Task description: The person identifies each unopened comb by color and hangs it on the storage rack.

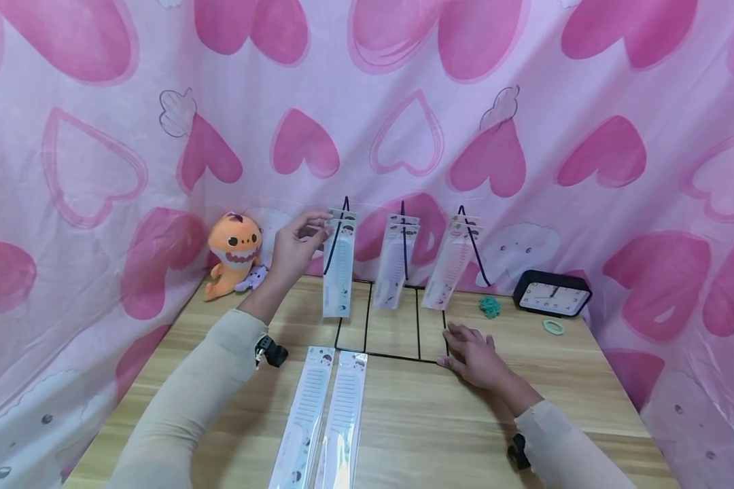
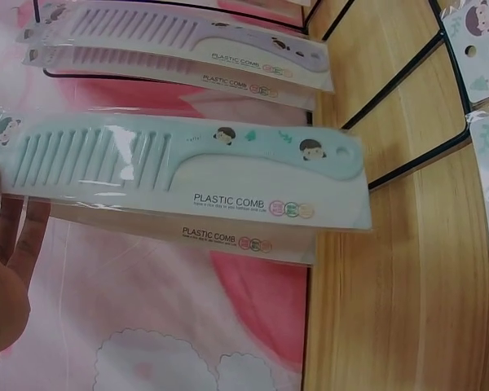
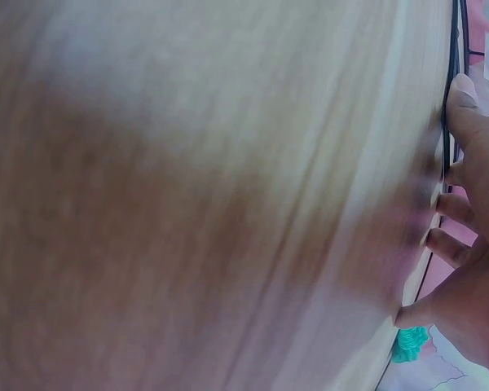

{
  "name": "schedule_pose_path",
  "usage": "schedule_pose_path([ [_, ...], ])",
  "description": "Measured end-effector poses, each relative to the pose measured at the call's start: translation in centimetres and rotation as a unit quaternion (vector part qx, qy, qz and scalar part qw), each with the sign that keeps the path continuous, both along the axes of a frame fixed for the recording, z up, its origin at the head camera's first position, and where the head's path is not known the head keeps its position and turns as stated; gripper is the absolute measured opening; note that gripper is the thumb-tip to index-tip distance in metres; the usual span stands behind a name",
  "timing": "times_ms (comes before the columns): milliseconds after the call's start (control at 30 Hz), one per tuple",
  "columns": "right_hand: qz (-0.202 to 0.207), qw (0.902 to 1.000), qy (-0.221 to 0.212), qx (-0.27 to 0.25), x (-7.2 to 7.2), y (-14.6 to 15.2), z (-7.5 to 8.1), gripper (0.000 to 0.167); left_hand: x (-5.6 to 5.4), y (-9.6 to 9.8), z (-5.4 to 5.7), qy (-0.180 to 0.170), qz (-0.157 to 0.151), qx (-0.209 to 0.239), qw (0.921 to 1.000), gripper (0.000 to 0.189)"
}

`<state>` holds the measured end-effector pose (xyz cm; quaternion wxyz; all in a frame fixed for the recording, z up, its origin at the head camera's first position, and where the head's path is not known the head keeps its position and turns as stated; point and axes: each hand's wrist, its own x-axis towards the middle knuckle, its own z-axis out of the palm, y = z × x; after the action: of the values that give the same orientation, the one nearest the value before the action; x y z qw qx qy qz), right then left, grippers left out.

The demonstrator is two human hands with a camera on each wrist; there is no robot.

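Observation:
My left hand (image 1: 296, 246) pinches the top end of a pale green packaged comb (image 2: 179, 159) at the left arm of a black wire rack (image 1: 393, 356). In the left wrist view, its fingers lie behind the card's upper end, and another packaged comb (image 2: 220, 238) hangs behind it. Purple packaged combs (image 1: 394, 265) hang on the middle arm and pink packaged combs (image 1: 451, 265) on the right arm. My right hand (image 1: 476, 356) rests on the table at the rack's right front corner, fingers spread, fingertips right at the base wire.
Two packaged combs (image 1: 304, 414) lie side by side on the wooden table (image 1: 440, 435) before the rack. An orange plush toy (image 1: 234, 251) sits back left. At right are a teal coiled band (image 1: 489, 307), a black clock (image 1: 553, 293) and a pale green ring (image 1: 553, 327). A heart-patterned curtain hangs behind.

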<state>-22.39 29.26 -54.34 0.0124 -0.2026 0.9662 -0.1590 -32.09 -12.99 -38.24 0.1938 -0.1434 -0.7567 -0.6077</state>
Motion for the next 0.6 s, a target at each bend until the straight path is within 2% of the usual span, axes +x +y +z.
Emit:
schedule_pose_path([
  [233,-0.002,1.0,-0.002,0.003,-0.2,0.0,-0.1,0.071,0.1,-0.1,0.0,-0.004,-0.016,0.014,0.9998,0.027],
  [400,-0.007,0.9999,-0.009,0.007,-0.2,-0.2,0.0,0.071,0.4,-0.6,-0.1,-0.013,-0.028,0.017,0.9994,0.038],
  [600,-0.008,0.9999,-0.006,0.006,0.0,-0.3,0.2,0.07,0.7,-2.1,-1.5,-0.038,-0.022,0.0,0.999,0.049],
])
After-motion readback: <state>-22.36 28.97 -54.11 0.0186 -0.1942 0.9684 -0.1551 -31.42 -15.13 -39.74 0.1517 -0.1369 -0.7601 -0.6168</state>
